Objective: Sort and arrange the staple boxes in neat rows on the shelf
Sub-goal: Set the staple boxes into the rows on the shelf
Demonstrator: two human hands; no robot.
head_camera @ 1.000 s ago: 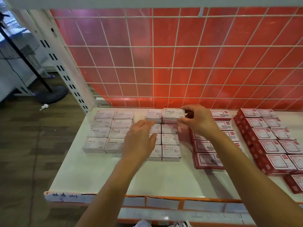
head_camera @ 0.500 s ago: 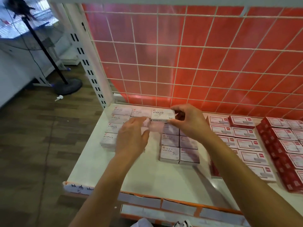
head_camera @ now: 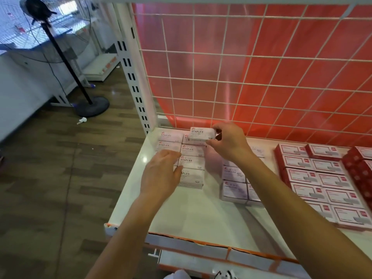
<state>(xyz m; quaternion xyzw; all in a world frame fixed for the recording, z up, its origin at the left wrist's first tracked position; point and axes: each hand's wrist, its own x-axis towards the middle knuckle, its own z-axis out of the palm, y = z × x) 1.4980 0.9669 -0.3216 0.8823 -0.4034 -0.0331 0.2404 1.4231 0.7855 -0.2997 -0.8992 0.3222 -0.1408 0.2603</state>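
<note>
Most boxes sit in rows on the shelf; our right hand pinches one staple box, unplaced; our left hand lies open on white rows; we judge little remains.

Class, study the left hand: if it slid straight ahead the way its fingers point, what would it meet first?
Most likely the white staples box just beyond the fingertips of the left hand, though the hand's height above the boxes is unclear.
</note>
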